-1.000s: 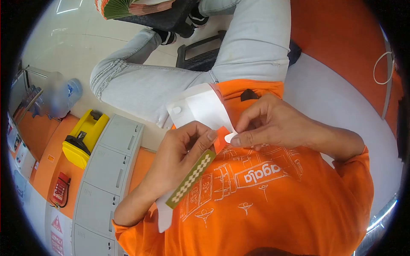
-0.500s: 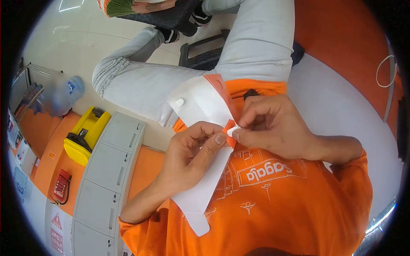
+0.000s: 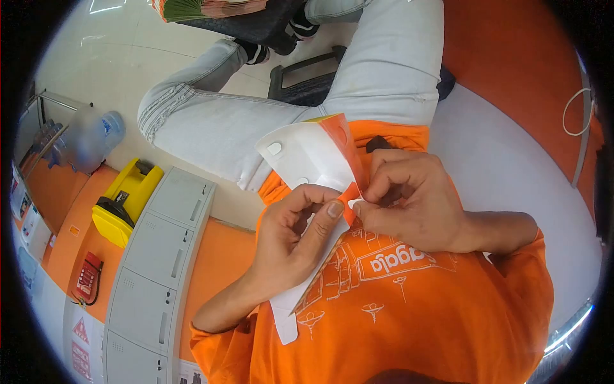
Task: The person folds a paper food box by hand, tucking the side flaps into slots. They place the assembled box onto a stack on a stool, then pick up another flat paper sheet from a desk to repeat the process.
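Note:
A sheet of folded cardboard (image 3: 304, 150), white inside and orange outside, lies over my lap and is bent into angled panels. Two small white tabs show on its white side, an oval tab (image 3: 274, 148) near the far left corner and another (image 3: 303, 181) by my fingers. My left hand (image 3: 297, 237) pinches the cardboard at a small orange flap (image 3: 348, 197), thumb on top. Against that flap, my right hand (image 3: 412, 198) pinches a small white piece (image 3: 355, 203) between thumb and forefinger. A narrow white strip of the cardboard extends below my left hand.
Grey lockers (image 3: 150, 256) run along the left, with a yellow container (image 3: 128, 201) and a red device (image 3: 88, 278) beyond them. Large blue water bottles (image 3: 113, 131) stand farther off. A black frame (image 3: 304, 83) is between my legs; folded printed sheets (image 3: 192, 9) rest at the top.
The cardboard has tilted, so more of its orange and yellow outside shows and its lower strip looks narrower. A second white tab has come into sight. Both hands keep their pinch.

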Motion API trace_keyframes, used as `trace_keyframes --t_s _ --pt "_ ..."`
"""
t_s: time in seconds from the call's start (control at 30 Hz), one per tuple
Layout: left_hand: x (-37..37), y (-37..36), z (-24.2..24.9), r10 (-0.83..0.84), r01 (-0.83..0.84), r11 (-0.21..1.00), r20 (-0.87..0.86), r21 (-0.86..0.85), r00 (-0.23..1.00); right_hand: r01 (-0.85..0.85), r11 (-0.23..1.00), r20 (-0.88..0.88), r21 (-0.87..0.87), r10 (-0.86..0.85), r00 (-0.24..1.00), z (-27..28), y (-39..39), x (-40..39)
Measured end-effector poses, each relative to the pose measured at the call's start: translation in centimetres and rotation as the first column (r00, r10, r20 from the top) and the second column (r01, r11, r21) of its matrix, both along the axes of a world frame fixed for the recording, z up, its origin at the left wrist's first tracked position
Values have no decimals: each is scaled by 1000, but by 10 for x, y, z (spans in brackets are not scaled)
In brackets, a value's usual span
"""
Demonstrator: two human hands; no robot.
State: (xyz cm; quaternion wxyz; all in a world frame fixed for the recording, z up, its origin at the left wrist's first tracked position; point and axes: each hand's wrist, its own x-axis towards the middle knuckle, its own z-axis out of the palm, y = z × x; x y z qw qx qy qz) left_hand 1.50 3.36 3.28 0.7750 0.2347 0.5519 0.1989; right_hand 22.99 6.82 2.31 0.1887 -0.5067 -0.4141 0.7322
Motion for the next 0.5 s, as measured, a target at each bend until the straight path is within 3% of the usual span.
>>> trace_keyframes --t_s 0.07,0.17,0.33,0.5 --pt "2 -1 -1 13 -13 1000 -12 15 1000 89 985 -39 -145 -96 995 0 -1 -2" --pt "3 -2 0 37 -36 999 -25 39 999 52 997 -32 -60 -54 998 0 -2 -2" --pt "5 -4 -2 141 -140 989 -12 37 990 34 997 -56 -71 -38 998 -2 -1 -2" --pt "4 -2 -4 137 -137 990 -12 40 990 43 997 -16 -57 -44 999 -4 5 -6"
